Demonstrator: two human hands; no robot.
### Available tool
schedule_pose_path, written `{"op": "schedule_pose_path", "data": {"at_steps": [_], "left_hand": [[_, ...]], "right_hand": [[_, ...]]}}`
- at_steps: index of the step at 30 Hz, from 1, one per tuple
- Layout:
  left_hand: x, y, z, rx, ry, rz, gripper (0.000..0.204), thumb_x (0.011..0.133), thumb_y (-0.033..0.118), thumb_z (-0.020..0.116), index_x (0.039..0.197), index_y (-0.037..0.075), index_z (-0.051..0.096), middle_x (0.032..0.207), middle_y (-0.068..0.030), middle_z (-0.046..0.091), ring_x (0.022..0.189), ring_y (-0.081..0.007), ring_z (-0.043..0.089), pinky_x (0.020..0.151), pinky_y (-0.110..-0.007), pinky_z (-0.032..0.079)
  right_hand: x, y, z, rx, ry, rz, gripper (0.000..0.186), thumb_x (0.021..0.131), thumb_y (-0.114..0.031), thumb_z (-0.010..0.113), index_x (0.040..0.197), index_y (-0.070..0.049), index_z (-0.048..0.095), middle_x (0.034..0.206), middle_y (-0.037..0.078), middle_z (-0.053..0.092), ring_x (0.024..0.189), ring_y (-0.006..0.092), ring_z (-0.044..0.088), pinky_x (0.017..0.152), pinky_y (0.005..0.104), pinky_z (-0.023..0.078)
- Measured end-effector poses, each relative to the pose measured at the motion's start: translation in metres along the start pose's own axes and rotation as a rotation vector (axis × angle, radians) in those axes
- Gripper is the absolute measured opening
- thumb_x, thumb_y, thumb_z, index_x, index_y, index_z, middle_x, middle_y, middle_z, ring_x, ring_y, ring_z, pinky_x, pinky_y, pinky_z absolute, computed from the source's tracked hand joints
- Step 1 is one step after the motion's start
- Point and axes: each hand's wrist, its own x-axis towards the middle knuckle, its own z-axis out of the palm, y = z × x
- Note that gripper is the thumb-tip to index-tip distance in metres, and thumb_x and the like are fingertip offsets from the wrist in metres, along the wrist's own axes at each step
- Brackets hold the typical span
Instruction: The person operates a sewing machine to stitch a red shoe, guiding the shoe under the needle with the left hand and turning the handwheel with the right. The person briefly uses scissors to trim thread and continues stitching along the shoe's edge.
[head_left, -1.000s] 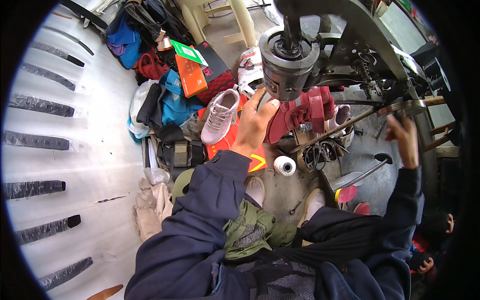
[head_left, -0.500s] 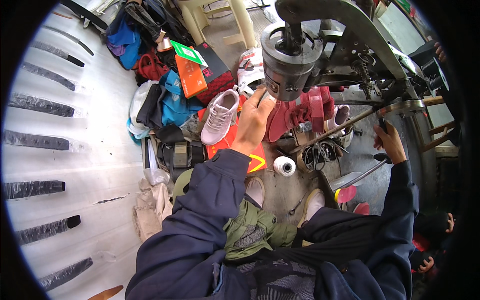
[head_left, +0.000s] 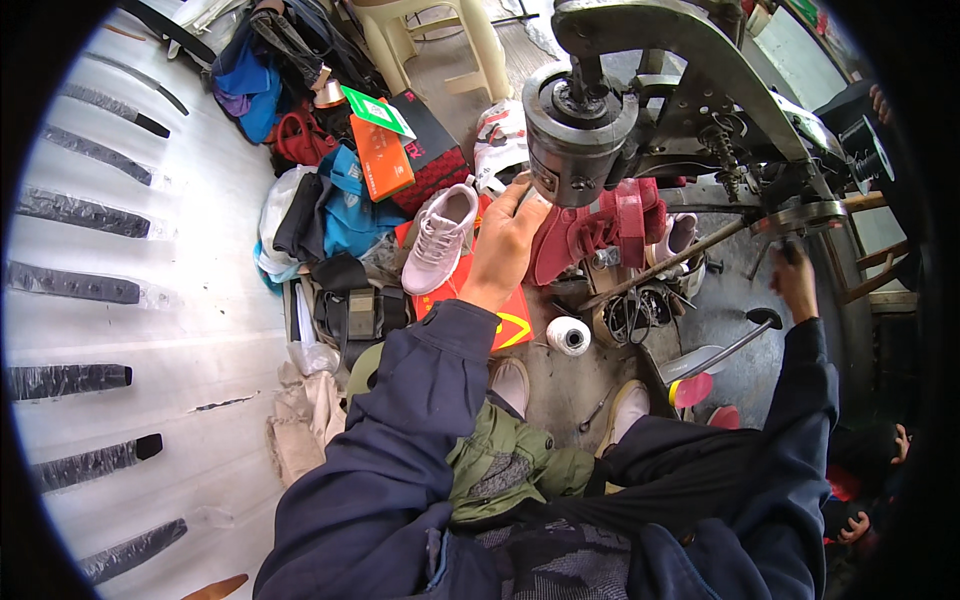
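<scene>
A dark metal shoe-stitching machine (head_left: 585, 130) hangs over the work area, with a round cylinder head. Under it is a red shoe (head_left: 590, 235), laces showing, partly hidden by the head. My left hand (head_left: 500, 245) is closed at the shoe's left edge, fingertips up against the bottom of the cylinder; the exact grip is partly covered. Over at the right, my right hand (head_left: 797, 283) is wrapped round the dark handle below the machine's hand wheel (head_left: 808, 215).
A pink sneaker (head_left: 440, 235) rests on a red bag left of my hand. White thread spool (head_left: 568, 336) stands on the floor. Boxes (head_left: 380, 160), cloth bags and a cream plastic stool (head_left: 430, 45) lie beyond. A metal rod with a black knob (head_left: 763, 318) juts near my right forearm.
My right hand has shifted slightly right with the handle, and the wheel has turned. The cylinder head sits a little differently. My left hand and the red shoe have hardly moved.
</scene>
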Motion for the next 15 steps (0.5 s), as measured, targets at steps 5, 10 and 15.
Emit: {"op": "schedule_pose_path", "data": {"at_steps": [5, 10, 15], "left_hand": [[0.001, 0.0, -0.001, -0.019, 0.001, -0.011, 0.03, 0.1, 0.015, 0.052, 0.123, 0.0, 0.064, 0.117, -0.0005, 0.066, 0.104, -0.0078, 0.054, 0.094, -0.024, 0.043], [0.004, 0.0, 0.0, -0.092, -0.012, -0.029, 0.029, 0.101, 0.017, 0.054, 0.124, 0.001, 0.065, 0.117, 0.0006, 0.066, 0.103, -0.0059, 0.054, 0.092, -0.023, 0.044], [0.004, 0.001, 0.0, -0.098, -0.007, -0.05, 0.029, 0.102, 0.018, 0.056, 0.125, 0.002, 0.065, 0.117, 0.0007, 0.066, 0.104, -0.0052, 0.055, 0.091, -0.022, 0.044]], "right_hand": [[-0.061, -0.079, 0.009, 0.051, -0.249, -0.205, 0.033, 0.099, -0.035, 0.063, 0.107, -0.004, 0.062, 0.068, 0.004, 0.06, 0.059, 0.0124, 0.061, 0.053, 0.0266, 0.046], [-0.036, -0.088, -0.059, 0.008, 0.258, -0.424, 0.023, 0.102, -0.027, 0.058, 0.095, -0.006, 0.063, 0.069, -0.002, 0.053, 0.058, 0.0085, 0.046, 0.054, 0.0242, 0.036], [0.015, -0.015, -0.042, 0.001, 0.274, -0.288, 0.008, 0.1, -0.014, 0.058, 0.099, -0.006, 0.06, 0.065, 0.001, 0.053, 0.052, 0.0104, 0.051, 0.047, 0.0281, 0.039]]}}
